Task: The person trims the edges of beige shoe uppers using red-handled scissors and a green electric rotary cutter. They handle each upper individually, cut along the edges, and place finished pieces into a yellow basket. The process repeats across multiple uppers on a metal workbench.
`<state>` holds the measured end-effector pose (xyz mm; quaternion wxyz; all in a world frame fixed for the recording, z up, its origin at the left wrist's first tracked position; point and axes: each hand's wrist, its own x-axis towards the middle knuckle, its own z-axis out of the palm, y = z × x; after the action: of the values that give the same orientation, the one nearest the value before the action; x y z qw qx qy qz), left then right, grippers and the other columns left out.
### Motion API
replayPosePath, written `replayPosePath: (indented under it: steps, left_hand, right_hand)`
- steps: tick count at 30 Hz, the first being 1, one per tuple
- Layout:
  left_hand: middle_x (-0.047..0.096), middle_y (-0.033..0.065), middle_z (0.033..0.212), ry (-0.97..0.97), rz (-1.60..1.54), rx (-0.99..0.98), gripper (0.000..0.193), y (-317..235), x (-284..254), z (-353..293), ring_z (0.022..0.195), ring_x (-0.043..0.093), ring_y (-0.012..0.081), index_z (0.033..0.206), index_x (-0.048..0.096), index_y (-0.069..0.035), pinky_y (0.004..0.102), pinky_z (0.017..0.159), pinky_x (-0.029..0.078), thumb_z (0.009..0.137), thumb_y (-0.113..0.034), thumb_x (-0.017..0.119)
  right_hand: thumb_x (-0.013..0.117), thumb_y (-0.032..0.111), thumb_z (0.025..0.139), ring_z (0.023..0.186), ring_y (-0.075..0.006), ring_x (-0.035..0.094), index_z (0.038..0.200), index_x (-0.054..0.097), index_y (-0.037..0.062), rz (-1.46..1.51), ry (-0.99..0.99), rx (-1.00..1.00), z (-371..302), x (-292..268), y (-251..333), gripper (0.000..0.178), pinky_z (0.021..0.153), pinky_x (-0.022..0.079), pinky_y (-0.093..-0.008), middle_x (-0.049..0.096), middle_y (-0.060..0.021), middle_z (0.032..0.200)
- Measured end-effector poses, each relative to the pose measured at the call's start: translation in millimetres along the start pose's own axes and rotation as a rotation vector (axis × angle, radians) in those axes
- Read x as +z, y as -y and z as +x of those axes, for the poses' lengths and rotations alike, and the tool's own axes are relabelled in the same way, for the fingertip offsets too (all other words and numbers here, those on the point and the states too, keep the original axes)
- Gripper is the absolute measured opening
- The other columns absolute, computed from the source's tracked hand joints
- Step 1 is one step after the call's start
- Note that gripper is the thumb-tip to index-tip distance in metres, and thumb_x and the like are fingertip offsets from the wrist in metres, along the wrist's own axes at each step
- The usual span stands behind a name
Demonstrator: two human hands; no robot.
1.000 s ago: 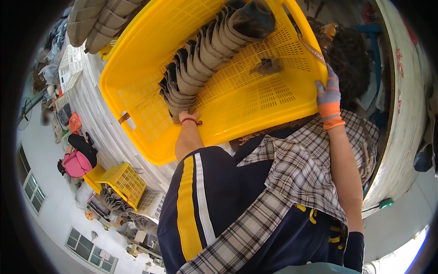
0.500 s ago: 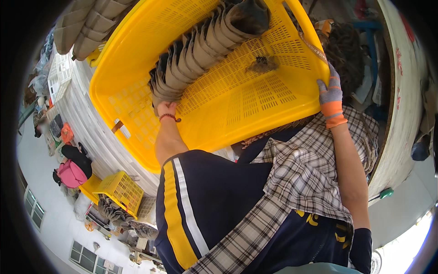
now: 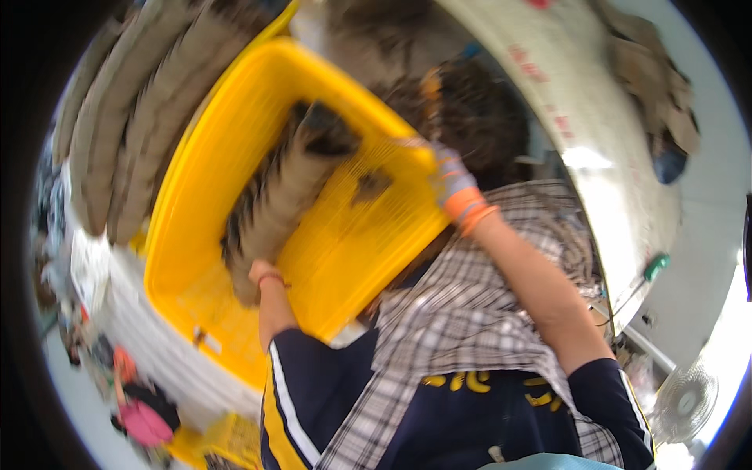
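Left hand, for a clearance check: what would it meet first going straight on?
Probably the brown stack in the yellow basket; the left hand seems to touch it, though blur obscures depth.

I wear a dark navy top (image 3: 478, 423) with short sleeves; my left sleeve (image 3: 317, 364) has a white stripe (image 3: 292, 413) beside a broader yellow one, and my right sleeve (image 3: 599, 399) shows white and yellow too. Yellow markings (image 3: 466, 382) sit across my chest, blurred. Over it goes a checked cloth (image 3: 446, 337) — dark lines on white. My right hand (image 3: 456, 178) wears a grey glove with orange bands and an orange cuff (image 3: 475, 214); my left hand (image 3: 260, 271) is bare — just a reddish bracelet (image 3: 274, 277) at the wrist.
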<state>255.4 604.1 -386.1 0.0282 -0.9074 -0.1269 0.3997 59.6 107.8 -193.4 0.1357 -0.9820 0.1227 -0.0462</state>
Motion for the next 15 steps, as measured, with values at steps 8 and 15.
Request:
replayPosePath:
  steps: [8,15]
  left_hand:
    - [0.050,0.0154,0.111,-0.790,-1.186,0.848,0.023,-307.9,-180.3,-224.5,0.096,0.055,0.0258,0.108,0.056,0.003,0.0343,0.088,0.045,0.087,0.003,0.047]
    - [0.061,0.0117,0.102,0.193,-1.244,1.611,0.021,-480.1,-198.3,-453.1,0.095,0.058,0.0206,0.107,0.056,0.002,0.0326,0.086,0.047,0.087,-0.002,0.049]
  right_hand:
    - [0.056,0.038,0.088,0.113,-0.0345,0.051,0.133,0.040,0.0054,0.464,0.148,0.353,-9.4,-105.7,16.1,0.058,0.094,0.043,-0.0397,0.049,-0.0180,0.127]
    - [0.063,0.016,0.085,0.104,-0.0292,0.058,0.116,0.058,0.0029,0.592,-0.566,0.501,-131.3,-201.8,-36.3,0.034,0.089,0.048,-0.0351,0.061,-0.0155,0.112]
